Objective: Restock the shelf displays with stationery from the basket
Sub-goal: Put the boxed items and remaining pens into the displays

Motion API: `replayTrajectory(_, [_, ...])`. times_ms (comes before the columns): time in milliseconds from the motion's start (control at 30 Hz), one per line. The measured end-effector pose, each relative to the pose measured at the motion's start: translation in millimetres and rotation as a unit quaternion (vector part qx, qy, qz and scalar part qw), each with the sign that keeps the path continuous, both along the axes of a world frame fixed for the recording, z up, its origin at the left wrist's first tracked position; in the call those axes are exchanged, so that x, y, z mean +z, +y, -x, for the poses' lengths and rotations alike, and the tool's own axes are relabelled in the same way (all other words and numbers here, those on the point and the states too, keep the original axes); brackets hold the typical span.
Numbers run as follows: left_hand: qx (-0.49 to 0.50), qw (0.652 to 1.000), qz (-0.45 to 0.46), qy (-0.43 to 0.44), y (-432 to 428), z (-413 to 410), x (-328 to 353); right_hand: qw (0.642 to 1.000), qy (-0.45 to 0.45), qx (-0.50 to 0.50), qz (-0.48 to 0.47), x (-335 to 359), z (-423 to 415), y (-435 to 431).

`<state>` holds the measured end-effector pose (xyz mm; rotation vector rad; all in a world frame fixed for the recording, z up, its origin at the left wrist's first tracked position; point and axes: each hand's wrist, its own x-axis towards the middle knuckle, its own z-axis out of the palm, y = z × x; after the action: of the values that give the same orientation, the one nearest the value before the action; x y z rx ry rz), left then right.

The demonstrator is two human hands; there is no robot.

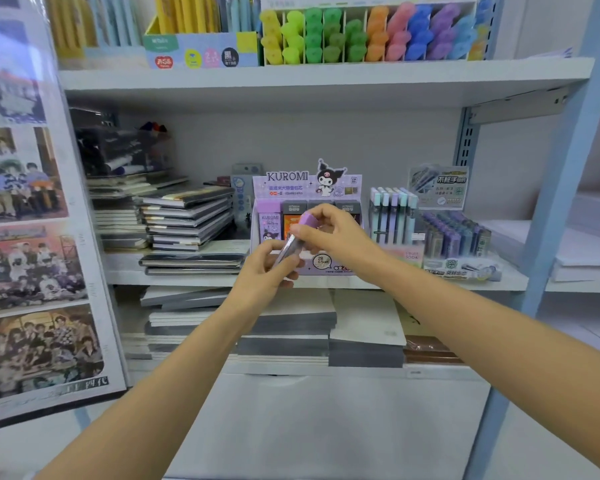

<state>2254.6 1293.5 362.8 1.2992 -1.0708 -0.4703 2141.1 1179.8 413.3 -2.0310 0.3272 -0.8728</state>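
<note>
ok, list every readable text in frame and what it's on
"KUROMI": header of purple display box
"2B 0.5mm": bubble on that box's front
"FRUIT SODA": front of pastel pen display
Too blurred to read: Chinese print, other labels, the held lead case.

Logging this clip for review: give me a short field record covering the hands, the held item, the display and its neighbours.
held item: lead case, purple cap, tilted
left hand: grips its lower end
right hand: pinches its cap end
display: Kuromi box, just behind the hands
left of box: notebooks, stacked
right of box: pens, upright
top shelf: highlighters
basket: not in view
</note>
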Motion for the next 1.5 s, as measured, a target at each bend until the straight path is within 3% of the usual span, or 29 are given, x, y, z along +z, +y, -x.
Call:
replayTrajectory(167, [0.050,0.992,0.012,-0.114,4.6,-8.8,-8.9,0.997,-0.012,-0.002,-0.078,2.8,-8.3,1.1])
replayTrajectory(333, [0.105,0.972,0.005,-0.208,9.0,-28.8,-20.5,0.997,-0.021,-0.072,-0.035,9.9,-22.1,-10.7])
replayTrajectory(467, [0.208,0.914,-0.031,-0.347,10.6,-41.7,-34.4,0.992,-0.055,-0.105,0.052,21.6,-35.0,-23.9])
replayTrajectory(567, [0.205,0.845,-0.083,-0.487,6.2,-45.0,-48.0,0.978,-0.058,-0.146,0.140,25.7,-48.9,-29.5])
replayTrajectory(633, [0.206,0.810,-0.114,-0.537,1.4,-46.7,-56.3,0.965,-0.046,-0.165,0.198,23.9,-59.5,-31.3])
replayTrajectory(867, [0.240,0.779,-0.107,-0.569,-2.4,-48.4,-60.9,0.943,0.006,-0.151,0.296,4.6,-85.0,-31.9])
replayTrajectory(1167, [0.249,0.780,-0.096,-0.566,-3.2,-46.3,-64.7,0.914,0.122,-0.106,0.373,26.5,-110.7,-34.4])
replayTrajectory(1500, [0.246,0.780,-0.109,-0.565,-3.5,-46.4,-65.2,0.931,0.085,-0.095,0.341,26.6,-96.3,-42.7])
